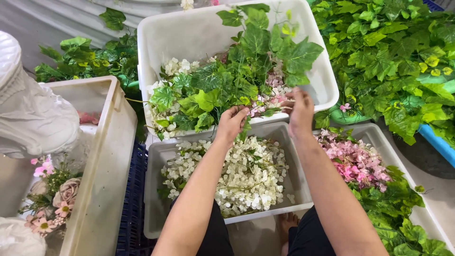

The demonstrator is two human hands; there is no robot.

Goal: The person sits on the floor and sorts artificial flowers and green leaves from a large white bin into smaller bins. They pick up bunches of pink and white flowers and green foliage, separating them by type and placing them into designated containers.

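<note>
My left hand [231, 122] and my right hand [300, 111] reach forward over the near edge of a big white tub [199, 33]. Both pinch into a tangle of green leafy stems with small pink and white blossoms [227, 87] that fills the tub. The left fingers close on a leafy stem; the right fingers grip a sprig of pink blossoms [271, 100]. Directly below my arms a grey tray [156, 189] holds a heap of white flowers [237, 178]. To its right another tray [379, 137] holds pink flowers [353, 159] and green leaves.
A cream bin [102, 166] stands at the left with a white vase-like object [28, 109] and a small bouquet [50, 194] inside. Piles of green ivy leaves [393, 57] lie at the top right and behind the bin. A blue crate [130, 223] sits under the trays.
</note>
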